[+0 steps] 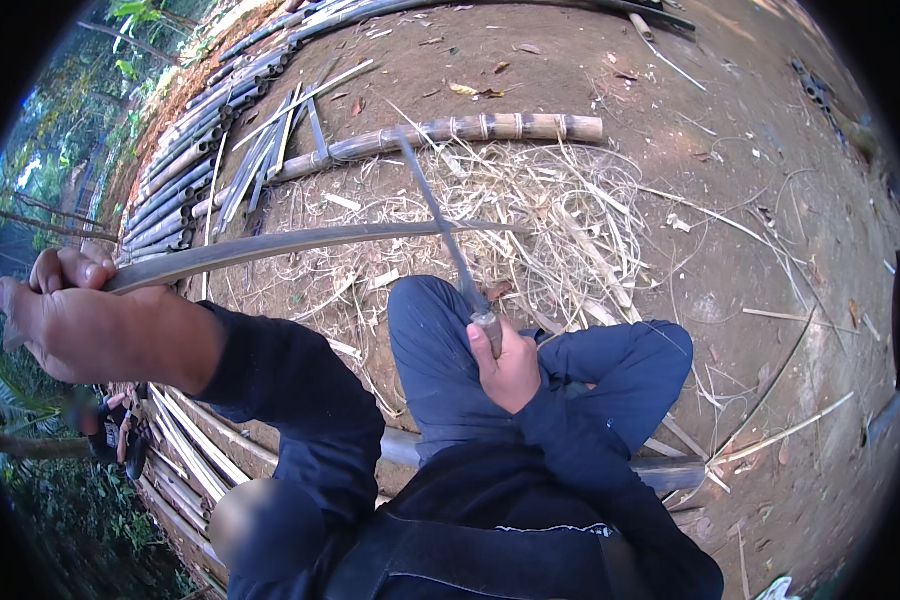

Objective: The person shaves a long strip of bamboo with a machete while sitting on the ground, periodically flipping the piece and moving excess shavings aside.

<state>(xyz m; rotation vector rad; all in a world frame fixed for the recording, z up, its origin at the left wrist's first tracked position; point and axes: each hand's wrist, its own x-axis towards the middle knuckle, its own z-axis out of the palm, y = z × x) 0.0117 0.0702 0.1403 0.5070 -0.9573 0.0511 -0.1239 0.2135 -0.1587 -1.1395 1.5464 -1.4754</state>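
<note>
My left hand [110, 325], raised at the far left, is closed around one end of a long bamboo strip [300, 247]. The strip runs rightward in front of me, its thin far end over a heap of shavings [580, 225]. In my right hand [510, 372], just above my lap, is the wooden handle of a long knife [432, 205]. Its blade points up and away, slightly left, and crosses the strip near its right part. Whether blade and strip touch, I cannot tell.
A thick bamboo pole [540, 127] lies beyond the shavings, with split strips [270, 150] leaning on its left end. Dark bamboo poles [185, 175] are stacked at the far left. Pale strips [198, 440] lie at lower left, near another person [120, 430]. Bare soil [720, 270] extends right.
</note>
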